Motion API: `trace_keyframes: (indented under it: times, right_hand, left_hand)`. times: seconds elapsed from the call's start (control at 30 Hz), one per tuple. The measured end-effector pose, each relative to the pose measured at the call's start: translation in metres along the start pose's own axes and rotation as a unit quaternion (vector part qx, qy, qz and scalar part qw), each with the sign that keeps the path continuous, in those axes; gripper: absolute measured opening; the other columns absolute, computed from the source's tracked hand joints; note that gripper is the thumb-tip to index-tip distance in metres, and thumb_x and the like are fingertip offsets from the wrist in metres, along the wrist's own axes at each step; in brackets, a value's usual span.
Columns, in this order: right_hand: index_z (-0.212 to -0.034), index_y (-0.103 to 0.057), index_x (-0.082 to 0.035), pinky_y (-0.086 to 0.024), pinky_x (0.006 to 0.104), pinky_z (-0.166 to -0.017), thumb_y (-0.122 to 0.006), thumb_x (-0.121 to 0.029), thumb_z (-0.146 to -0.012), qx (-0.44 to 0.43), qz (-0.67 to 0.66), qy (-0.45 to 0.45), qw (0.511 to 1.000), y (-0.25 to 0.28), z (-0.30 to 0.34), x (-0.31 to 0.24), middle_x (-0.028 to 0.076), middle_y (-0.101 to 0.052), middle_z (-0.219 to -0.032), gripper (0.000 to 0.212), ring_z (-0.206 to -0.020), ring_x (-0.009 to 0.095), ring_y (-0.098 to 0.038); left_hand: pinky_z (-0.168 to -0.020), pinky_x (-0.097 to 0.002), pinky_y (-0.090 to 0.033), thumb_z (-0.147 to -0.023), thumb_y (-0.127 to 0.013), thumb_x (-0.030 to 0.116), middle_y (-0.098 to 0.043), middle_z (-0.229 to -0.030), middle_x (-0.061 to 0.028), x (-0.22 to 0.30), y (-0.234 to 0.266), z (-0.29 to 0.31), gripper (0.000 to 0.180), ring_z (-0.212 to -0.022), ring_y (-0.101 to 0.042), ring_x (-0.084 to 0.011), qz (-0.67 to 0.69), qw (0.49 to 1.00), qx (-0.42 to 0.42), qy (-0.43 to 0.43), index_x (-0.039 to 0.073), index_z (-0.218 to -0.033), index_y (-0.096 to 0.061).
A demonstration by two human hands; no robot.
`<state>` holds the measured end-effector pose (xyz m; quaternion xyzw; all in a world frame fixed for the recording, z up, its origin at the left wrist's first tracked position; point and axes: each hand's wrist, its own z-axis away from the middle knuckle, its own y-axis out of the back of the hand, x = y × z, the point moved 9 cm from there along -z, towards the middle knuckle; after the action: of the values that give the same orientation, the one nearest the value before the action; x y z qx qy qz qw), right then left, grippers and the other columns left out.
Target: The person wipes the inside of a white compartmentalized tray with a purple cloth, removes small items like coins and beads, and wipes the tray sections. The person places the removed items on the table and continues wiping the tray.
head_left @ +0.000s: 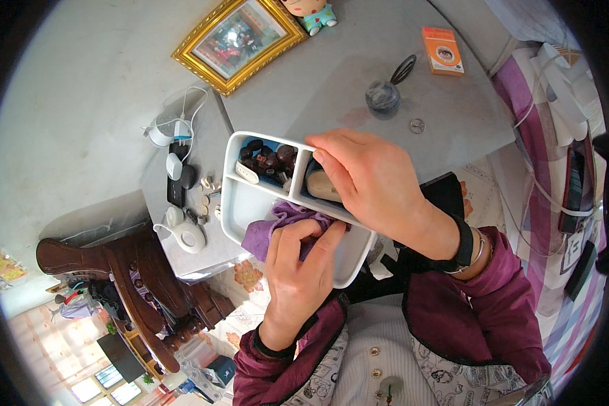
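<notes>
A white divided tray (232, 216) is held tilted in front of me, over the near edge of the grey table. My right hand (372, 179) grips its far right rim, with the thumb over the edge. A crumpled purple cloth (260, 238) is pressed into the wide near compartment by my left hand (299, 271), its fingers bent onto it. Dark beads (272, 161) and a white strip-like piece (246, 172) lie in the far left compartment. In the far right one is a beige rounded object (321, 186), partly covered by my right hand.
On the grey table (318, 88) stand a gold picture frame (240, 42), a doll figure (312, 15), an orange box (442, 51), a grey ball hair tie (383, 98) and a small ring-like item (417, 126). Chargers, coins and a white device (186, 233) lie left. A brown wooden chair (142, 284) is lower left.
</notes>
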<state>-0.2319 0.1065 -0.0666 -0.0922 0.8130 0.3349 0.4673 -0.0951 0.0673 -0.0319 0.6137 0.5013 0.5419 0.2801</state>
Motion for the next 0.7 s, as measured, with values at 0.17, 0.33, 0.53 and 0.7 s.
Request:
trace_keyframes:
  times: [0.17,0.33,0.53,0.7]
  right_hand:
    - [-0.104,-0.066,-0.007,-0.053,0.0451,-0.067,-0.057,-0.018,-0.097,0.002,-0.01,0.008,1.0,0.002,0.002,-0.003,0.01,-0.069,-0.092,0.015,-0.083,0.035,-0.067]
    - [-0.105,-0.067,-0.006,-0.053,0.0454,-0.069,-0.057,-0.018,-0.098,-0.023,-0.013,-0.006,1.0,-0.002,0.001,0.0,0.01,-0.07,-0.095,0.017,-0.085,0.035,-0.067]
    - [-0.105,-0.068,-0.007,-0.053,0.0459,-0.07,-0.056,-0.018,-0.099,-0.012,-0.014,0.003,1.0,0.0,0.001,-0.004,0.011,-0.07,-0.095,0.018,-0.084,0.036,-0.067]
    - [-0.105,-0.068,-0.007,-0.053,0.0472,-0.07,-0.055,-0.02,-0.1,-0.038,0.003,-0.021,0.999,0.0,-0.001,0.002,0.013,-0.07,-0.094,0.019,-0.084,0.038,-0.067]
  left_hand:
    - [-0.069,-0.0384,-0.049,-0.072,-0.07,-0.01,-0.062,-0.091,-0.0107,0.017,-0.006,0.01,0.031,-0.079,-0.062,-0.0299,0.104,0.994,-0.028,0.012,0.003,-0.1,-0.073]
    - [-0.068,-0.0381,-0.05,-0.07,-0.071,-0.006,-0.06,-0.092,-0.0098,0.021,0.002,0.024,0.035,-0.079,-0.06,-0.0289,0.087,0.99,-0.106,0.026,0.002,-0.104,-0.071]
    - [-0.066,-0.0399,-0.045,-0.069,-0.067,-0.002,-0.056,-0.086,-0.01,0.029,0.004,0.021,0.018,-0.075,-0.055,-0.03,0.038,0.989,-0.139,0.018,0.004,-0.086,-0.066]
    - [-0.067,-0.0388,-0.042,-0.073,-0.067,0.005,-0.053,-0.084,-0.0103,-0.012,-0.003,0.052,0.01,-0.076,-0.052,-0.0307,0.287,0.926,-0.24,0.054,0.004,-0.078,-0.059]
